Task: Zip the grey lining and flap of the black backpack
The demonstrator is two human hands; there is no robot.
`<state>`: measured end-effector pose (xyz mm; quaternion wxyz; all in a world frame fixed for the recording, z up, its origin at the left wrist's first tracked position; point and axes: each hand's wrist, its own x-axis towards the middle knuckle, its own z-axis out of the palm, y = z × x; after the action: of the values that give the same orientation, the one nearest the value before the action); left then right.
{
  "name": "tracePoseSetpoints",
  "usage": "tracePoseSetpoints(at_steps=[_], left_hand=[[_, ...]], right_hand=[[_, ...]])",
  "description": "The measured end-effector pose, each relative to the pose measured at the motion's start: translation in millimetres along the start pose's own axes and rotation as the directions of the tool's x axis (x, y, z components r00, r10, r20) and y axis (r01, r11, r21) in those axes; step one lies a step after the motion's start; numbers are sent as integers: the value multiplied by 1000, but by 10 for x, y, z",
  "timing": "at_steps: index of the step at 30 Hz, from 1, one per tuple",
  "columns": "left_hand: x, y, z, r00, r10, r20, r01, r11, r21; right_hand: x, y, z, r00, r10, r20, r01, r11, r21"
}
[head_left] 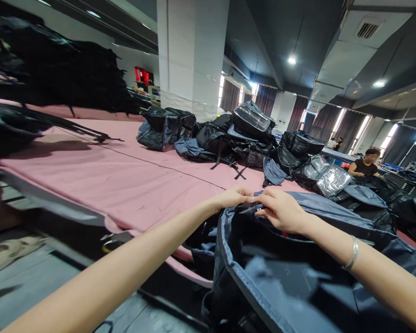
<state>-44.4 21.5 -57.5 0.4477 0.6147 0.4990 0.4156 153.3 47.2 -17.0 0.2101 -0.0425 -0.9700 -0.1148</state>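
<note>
Your left hand and right hand meet fingertip to fingertip at far rim of bag. Both pinch small dark part at rim, maybe zipper pull; too small to tell. Right wrist wears bracelet. Bag gapes open below your arms, blue-grey trim, dark lining, at near edge of pink table. Beyond bag, pile of bags on table. Past pile, white pillar. Right of bag, seated person, well apart.
</note>
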Motion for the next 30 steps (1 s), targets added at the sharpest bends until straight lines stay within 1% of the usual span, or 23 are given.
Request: tracePoseSetpoints(at_steps=[1, 3, 5, 7, 9, 12, 14, 17, 20, 24, 30], left_hand=[[0, -6, -2, 1000, 2, 8, -2, 1000, -13], [-2, -9, -4, 999, 45, -8, -45, 998, -41], [-15, 4, 0, 994, 93, -48, -95, 995, -38], [-40, 30, 14, 991, 100, -85, -99, 995, 10], [-72, 61, 36, 992, 79, -102, -71, 994, 80], [-101, 92, 68, 990, 75, -119, -57, 987, 149], [-100, 96, 77, 989, 77, -128, -54, 983, 176], [-85, 86, 69, 989, 85, -120, -60, 978, 197], [-69, 68, 49, 992, 76, -98, -55, 978, 201], [-52, 48, 34, 993, 67, -96, -46, 977, 208], [-64, 65, 42, 994, 71, -83, -52, 977, 205]], right_hand=[[10, 8, 6, 999, 33, -18, -31, 996, 82], [18, 28, 10, 989, 126, -79, -108, 974, 197], [1, 57, -1, 972, 188, -144, -151, 960, 236], [-41, 94, -24, 972, 161, -168, -134, 978, 159], [-92, 125, -47, 985, 83, -151, -87, 996, -18], [-143, 133, -68, 996, -8, -87, -17, 960, -280], [-143, 114, -73, 998, -36, -53, 14, 929, -371], [-102, 76, -75, 998, -58, -20, 46, 915, -400], [-47, 54, -82, 997, -72, 24, 76, 922, -379], [0, 56, -101, 995, -62, 77, 85, 932, -354], [-28, 100, -124, 992, -108, 66, 124, 927, -353]])
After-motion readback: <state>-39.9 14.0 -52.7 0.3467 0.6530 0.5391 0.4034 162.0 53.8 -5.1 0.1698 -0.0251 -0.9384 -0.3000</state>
